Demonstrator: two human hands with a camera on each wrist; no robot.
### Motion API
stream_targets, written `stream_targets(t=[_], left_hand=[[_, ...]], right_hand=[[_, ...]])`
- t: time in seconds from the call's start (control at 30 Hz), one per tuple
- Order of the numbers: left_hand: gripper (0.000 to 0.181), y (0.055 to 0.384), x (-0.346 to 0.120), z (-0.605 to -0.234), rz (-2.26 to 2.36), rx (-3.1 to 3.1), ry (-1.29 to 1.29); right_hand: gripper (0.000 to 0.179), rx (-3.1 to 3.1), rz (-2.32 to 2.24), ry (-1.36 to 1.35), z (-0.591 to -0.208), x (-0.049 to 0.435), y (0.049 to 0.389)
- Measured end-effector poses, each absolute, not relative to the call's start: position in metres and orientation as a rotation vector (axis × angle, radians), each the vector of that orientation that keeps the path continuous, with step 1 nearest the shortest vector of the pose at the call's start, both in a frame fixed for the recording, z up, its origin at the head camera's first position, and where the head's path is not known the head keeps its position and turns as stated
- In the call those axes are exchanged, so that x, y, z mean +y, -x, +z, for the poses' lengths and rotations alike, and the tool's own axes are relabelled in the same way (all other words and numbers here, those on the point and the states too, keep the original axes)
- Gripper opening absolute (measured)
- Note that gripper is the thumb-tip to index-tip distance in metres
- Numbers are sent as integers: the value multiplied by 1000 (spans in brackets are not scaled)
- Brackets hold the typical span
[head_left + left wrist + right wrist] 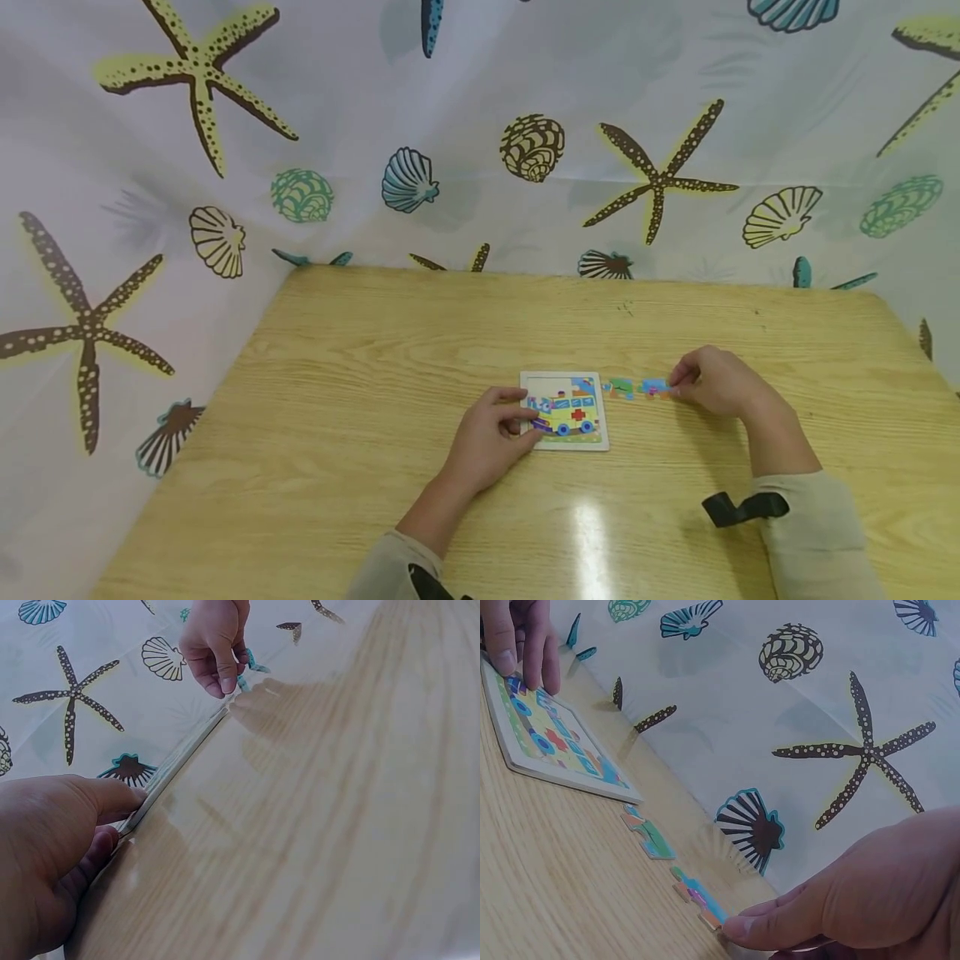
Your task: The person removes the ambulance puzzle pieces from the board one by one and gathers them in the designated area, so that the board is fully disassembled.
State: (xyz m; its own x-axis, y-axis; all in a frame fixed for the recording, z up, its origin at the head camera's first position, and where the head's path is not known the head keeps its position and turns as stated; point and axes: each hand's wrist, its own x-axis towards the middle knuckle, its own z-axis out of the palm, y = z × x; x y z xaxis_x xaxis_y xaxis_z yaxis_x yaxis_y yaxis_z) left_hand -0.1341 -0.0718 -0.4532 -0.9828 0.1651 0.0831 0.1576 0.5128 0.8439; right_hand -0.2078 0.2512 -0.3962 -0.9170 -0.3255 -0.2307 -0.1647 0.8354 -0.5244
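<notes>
A white-framed jigsaw puzzle board (567,446) lies on the wooden table, showing a yellow ambulance with a red cross. Its upper left area is pale and bare. My left hand (491,437) holds the board by its left side, thumb and fingers on the frame and picture. To the board's right, a green puzzle piece (621,388) lies flat near the frame. Farther right is a blue and orange puzzle piece (699,898). My right hand (716,382) pinches this piece at its right end, low over the table; its fingers partly hide that end.
The wooden table (337,375) extends around the board on all sides. Behind it and on the left hangs a white cloth (465,100) printed with starfish and shells. Black straps (742,508) hang at the sleeves.
</notes>
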Motion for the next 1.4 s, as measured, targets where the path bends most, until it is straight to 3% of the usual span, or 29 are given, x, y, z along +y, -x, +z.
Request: stream_targets(t=[0.3, 0.8, 1.07, 1.4], left_hand=[[20, 133, -72, -458, 1507, 2730, -276], [18, 139, -70, -454, 1488, 2748, -309], [16, 132, -77, -463, 1523, 2737, -289], [16, 134, -77, -458, 1532, 2739, -326]], right_hand=[[21, 2652, -837, 397, -397, 247, 206], [11, 2619, -937, 643, -403, 192, 202], [14, 2621, -660, 882, -411, 156, 209], [12, 2638, -625, 909, -404, 153, 212]])
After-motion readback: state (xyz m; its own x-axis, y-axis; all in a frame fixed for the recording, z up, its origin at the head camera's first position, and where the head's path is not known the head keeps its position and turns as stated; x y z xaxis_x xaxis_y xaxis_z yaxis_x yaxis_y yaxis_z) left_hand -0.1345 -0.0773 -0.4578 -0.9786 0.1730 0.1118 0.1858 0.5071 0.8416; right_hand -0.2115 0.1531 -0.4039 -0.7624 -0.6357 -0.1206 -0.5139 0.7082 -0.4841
